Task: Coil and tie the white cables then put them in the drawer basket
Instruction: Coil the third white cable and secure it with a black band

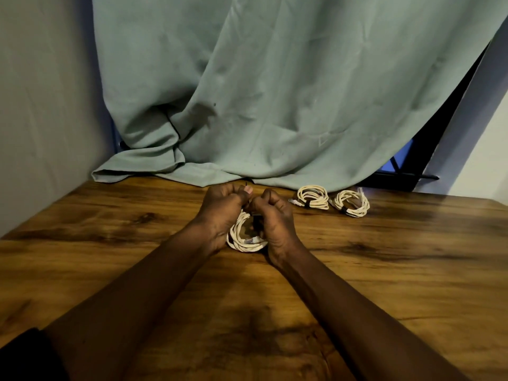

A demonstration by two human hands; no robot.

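Note:
A coiled white cable [243, 237] is held just above the wooden table [110, 229], between my two hands. My left hand [220, 213] grips the coil's left side, thumb up at the top. My right hand [275, 218] curls round the right side, where a dark tie strip [257, 222] crosses the loops. A plug end shows at the bottom of the coil. Two more white cable coils, one [313, 198] beside the other [352, 204], lie at the table's far edge to the right, each bound with a black tie. No drawer basket is in view.
A grey-green curtain [275, 92] hangs behind the table and drapes onto its far edge. A wall stands at the left. A dark window frame [406, 177] shows at the back right.

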